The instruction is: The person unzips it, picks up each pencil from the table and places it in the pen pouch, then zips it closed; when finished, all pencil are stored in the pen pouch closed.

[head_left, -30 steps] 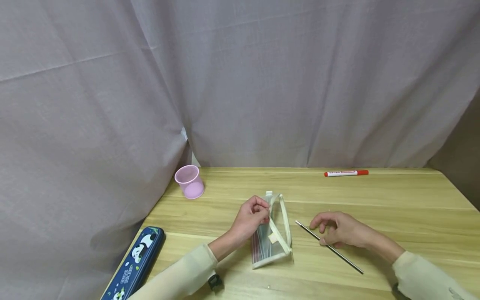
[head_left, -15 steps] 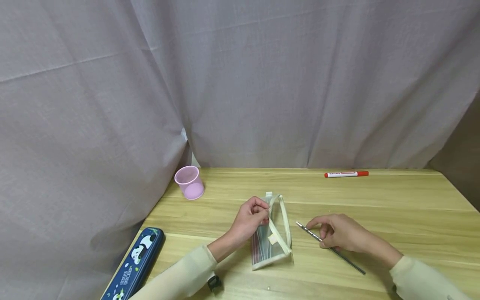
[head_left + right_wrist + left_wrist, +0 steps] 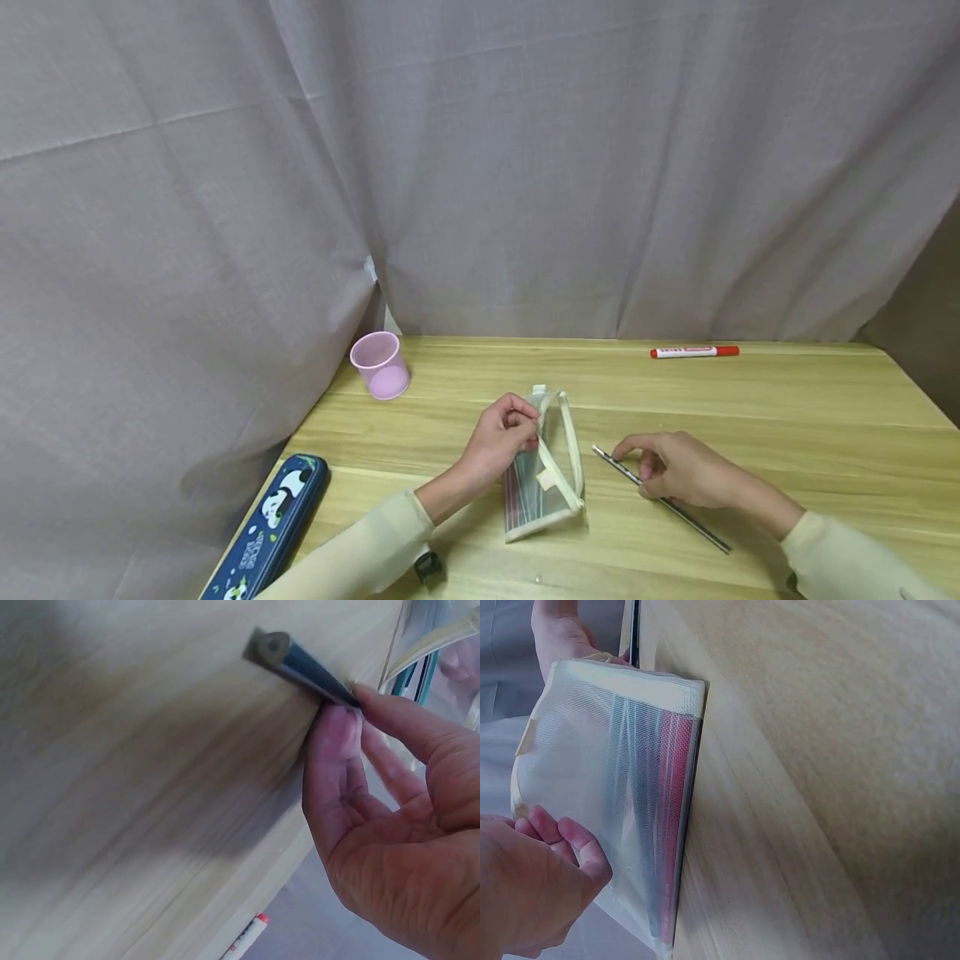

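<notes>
My left hand (image 3: 498, 437) pinches the cream zip edge of a see-through mesh pencil pouch (image 3: 542, 510), whose mouth gapes toward the right. Through the mesh in the left wrist view, teal and pink-red long thin things (image 3: 673, 761) show along the bottom. To the pouch's right, my right hand (image 3: 686, 471) holds a dark pencil (image 3: 702, 532) between thumb and fingers. The pencil slants, its pale end pointing toward the pouch. From the right wrist view, the pencil's flat, unsharpened end (image 3: 273, 646) faces the camera, just off the wood surface.
A pink cup (image 3: 384, 373) stands at the back left of the wooden table (image 3: 465, 367). Along the left edge lies a dark blue panda pencil case (image 3: 273, 521). A red-and-white marker (image 3: 693, 352) rests near the back edge, before a grey curtain (image 3: 510, 192).
My right hand has moved slightly down and its fingers have closed onto the pencil, which has shifted and rolled a little. My left hand and the pouch have stayed put.
</notes>
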Motion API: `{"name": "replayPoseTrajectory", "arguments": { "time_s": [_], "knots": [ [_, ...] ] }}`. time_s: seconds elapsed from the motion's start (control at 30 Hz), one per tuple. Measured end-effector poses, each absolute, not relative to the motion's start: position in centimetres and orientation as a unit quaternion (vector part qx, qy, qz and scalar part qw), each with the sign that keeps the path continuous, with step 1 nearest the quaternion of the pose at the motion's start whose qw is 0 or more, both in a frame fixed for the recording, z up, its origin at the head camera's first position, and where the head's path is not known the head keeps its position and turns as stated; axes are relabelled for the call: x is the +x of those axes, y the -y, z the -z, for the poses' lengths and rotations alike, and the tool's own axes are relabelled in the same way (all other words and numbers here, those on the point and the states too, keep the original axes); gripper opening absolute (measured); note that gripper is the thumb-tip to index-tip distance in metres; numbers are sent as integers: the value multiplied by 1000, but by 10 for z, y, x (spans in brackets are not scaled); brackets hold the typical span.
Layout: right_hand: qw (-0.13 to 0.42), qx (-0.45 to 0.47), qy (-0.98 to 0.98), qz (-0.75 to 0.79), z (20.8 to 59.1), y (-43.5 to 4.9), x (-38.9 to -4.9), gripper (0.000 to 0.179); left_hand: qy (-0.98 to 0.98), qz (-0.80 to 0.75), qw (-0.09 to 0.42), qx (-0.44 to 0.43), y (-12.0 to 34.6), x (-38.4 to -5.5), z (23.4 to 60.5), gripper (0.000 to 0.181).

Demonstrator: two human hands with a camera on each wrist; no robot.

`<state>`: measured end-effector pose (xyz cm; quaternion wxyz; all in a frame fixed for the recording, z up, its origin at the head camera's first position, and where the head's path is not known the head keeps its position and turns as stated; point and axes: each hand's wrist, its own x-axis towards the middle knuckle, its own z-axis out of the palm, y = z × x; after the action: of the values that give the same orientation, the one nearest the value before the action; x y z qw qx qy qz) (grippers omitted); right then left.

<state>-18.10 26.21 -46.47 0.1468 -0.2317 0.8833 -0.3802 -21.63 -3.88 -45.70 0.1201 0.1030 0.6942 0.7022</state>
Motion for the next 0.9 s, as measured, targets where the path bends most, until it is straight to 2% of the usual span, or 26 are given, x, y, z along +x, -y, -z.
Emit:
{"name": "replayPoseTrajectory", "arguments": {
  "time_s": [0.27, 0.4, 0.57, 0.9],
  "knots": [
    [111, -204, -887, 399, 450, -253, -181, 40, -695, -702, 119, 99, 38, -216, 455, 20],
    [72, -164, -890, 419, 438, -248, -186, 36, -698, -700, 118, 95, 37, -217, 455, 22],
    [19, -123, -859, 496, 428, -238, -193, 38, -702, -696, 119, 95, 36, -218, 454, 23],
    [-40, -70, -755, 650, 429, -212, -195, 39, -703, -692, 121, 111, 36, -217, 452, 22]
  ]
}}
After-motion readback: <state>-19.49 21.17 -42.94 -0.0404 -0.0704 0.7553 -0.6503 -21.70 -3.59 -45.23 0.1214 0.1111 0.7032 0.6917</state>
